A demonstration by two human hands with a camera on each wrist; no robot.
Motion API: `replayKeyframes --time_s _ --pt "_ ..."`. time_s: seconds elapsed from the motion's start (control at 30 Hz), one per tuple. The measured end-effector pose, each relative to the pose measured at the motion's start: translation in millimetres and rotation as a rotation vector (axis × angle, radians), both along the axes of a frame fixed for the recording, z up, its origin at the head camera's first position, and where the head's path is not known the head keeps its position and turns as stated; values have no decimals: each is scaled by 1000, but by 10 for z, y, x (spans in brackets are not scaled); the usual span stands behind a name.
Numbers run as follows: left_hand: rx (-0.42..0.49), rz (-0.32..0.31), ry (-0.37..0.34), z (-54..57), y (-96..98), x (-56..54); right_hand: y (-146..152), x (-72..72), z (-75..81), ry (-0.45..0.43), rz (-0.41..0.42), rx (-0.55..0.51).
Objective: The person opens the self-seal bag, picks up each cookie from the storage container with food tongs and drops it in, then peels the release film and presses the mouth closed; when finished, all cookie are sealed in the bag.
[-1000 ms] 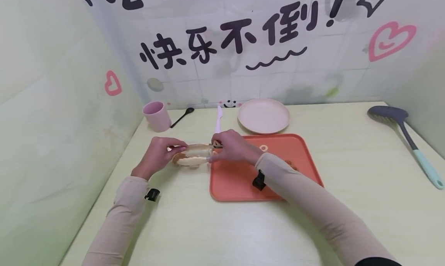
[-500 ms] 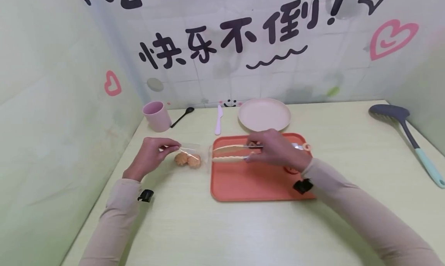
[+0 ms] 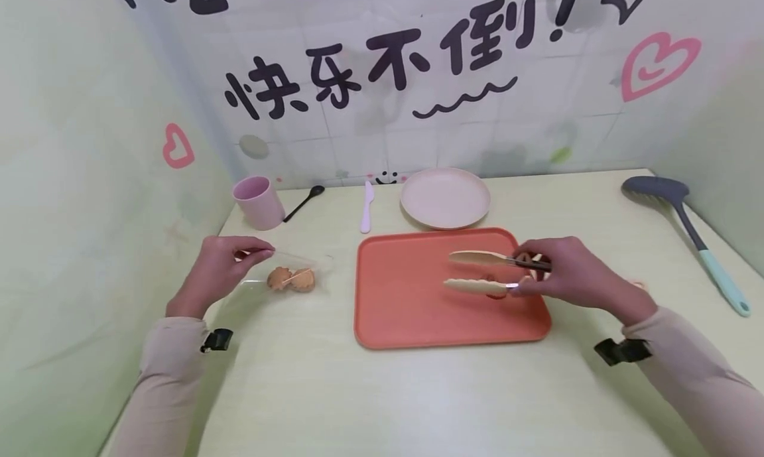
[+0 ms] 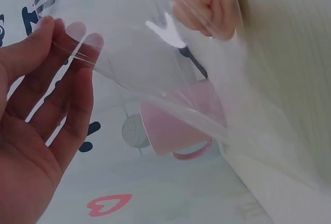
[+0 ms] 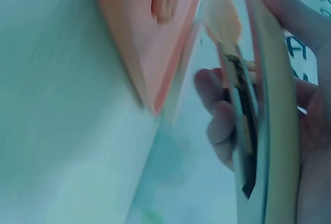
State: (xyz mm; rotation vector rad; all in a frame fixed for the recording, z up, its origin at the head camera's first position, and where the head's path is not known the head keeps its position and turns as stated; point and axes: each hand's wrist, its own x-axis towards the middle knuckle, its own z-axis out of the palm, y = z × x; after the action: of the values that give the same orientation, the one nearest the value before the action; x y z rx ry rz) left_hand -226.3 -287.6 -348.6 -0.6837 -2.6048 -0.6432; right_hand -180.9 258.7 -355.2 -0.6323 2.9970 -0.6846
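Fingers of the left hand (image 3: 216, 271) pinch the clear bag (image 3: 318, 279) by its edge, left of the tray (image 3: 406, 304), where slack film could slip and drop the brown pieces (image 3: 304, 280); those of the right hand (image 3: 567, 271) grip parted tongs (image 3: 479, 257).

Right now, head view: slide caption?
Left hand pinches a clear bag around two brownish pieces; right hand holds open tongs over a red tray.

A booth-like workspace is suggested by decorated walls (image 3: 358, 135) round a table (image 3: 334, 397). A cup (image 3: 264, 208) and plate (image 3: 445, 199) are laid out.
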Motion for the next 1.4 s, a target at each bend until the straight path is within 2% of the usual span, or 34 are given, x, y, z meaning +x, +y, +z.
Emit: replayKeyframes --time_s 0.1,0.33,0.67,0.83,0.97,1.1,1.23,1.4 --pt "-11 -19 -22 -36 24 8 178 73 20 31 -4 62" --pt "-63 -44 -83 -165 126 -51 448 175 28 56 -32 181" --pt "-64 -43 -177 -190 196 -66 479 194 -14 151 6 166" --pt "-64 -37 -190 -190 201 -68 441 184 -36 194 24 150" --pt "-61 -43 -193 -184 202 -73 357 145 -28 222 47 116" --pt "-55 -52 -199 -174 202 -79 184 47 17 239 91 90" --pt "-53 -42 -208 -168 202 -85 -77 -91 59 234 136 73" --pt "-40 -44 -218 -185 198 -91 -487 -278 39 226 178 6"
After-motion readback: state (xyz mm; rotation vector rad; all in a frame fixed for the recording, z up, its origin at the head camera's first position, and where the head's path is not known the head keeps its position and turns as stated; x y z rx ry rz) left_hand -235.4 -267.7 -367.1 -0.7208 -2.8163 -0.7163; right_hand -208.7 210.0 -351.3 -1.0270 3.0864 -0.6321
